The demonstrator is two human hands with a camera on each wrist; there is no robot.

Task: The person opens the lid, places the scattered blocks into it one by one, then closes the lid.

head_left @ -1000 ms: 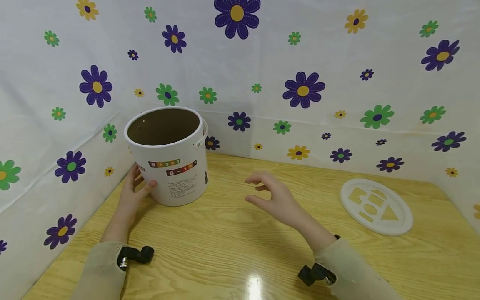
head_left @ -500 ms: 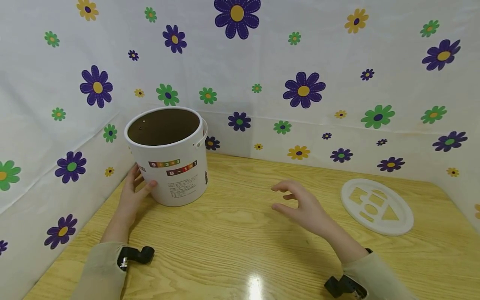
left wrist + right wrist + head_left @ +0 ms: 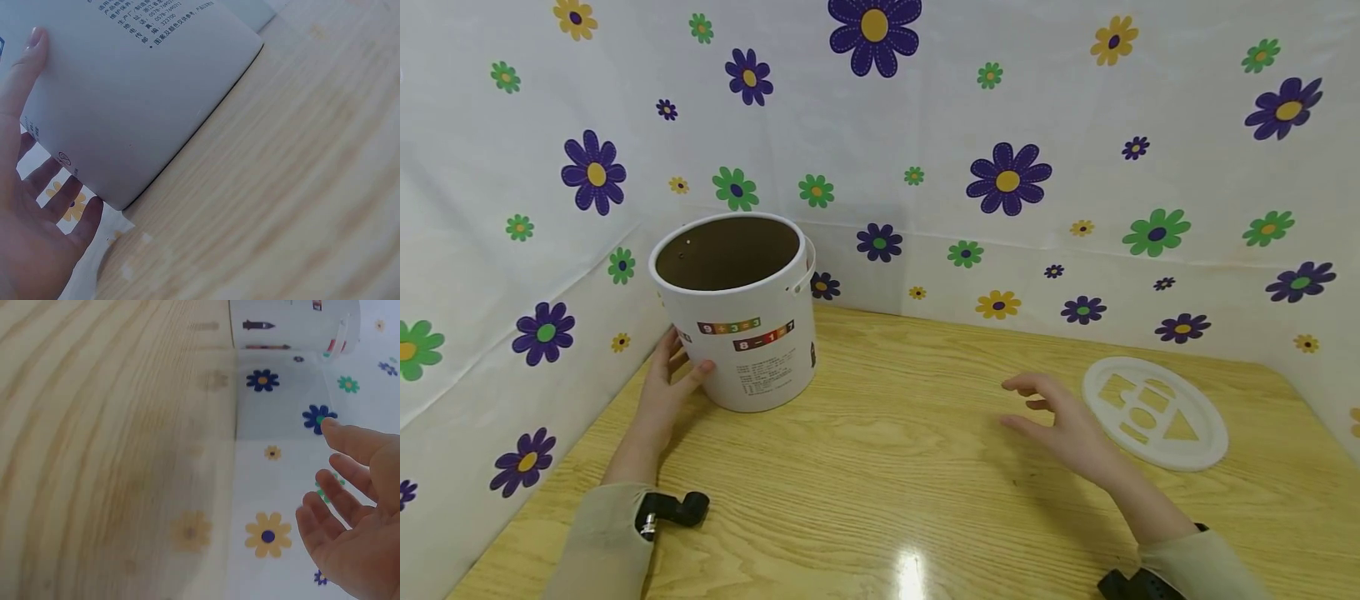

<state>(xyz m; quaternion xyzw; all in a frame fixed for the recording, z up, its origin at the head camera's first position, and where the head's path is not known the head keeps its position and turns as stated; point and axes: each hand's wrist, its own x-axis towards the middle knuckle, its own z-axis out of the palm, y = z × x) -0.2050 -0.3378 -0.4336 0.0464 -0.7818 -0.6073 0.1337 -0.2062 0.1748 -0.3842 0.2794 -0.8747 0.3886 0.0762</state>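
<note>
A white bucket with printed sums and small text stands upright on the table at the left, its open top showing a dark inside. My left hand rests against its lower left side, thumb on the front and fingers spread along the side. In the left wrist view, this left hand touches the bucket with fairly straight fingers. Over the table at right, my right hand is loosely curved and holds nothing. Nearest to it lies a flat white round lid with shaped cut-outs.
The wooden table spans the front. A white flower-printed cloth hangs behind it and along both sides, close behind the bucket. A thin white handle hangs at the bucket's right side.
My right hand has moved right across the table, away from the bucket and closer to the round lid. My left hand and the bucket have stayed in place.
</note>
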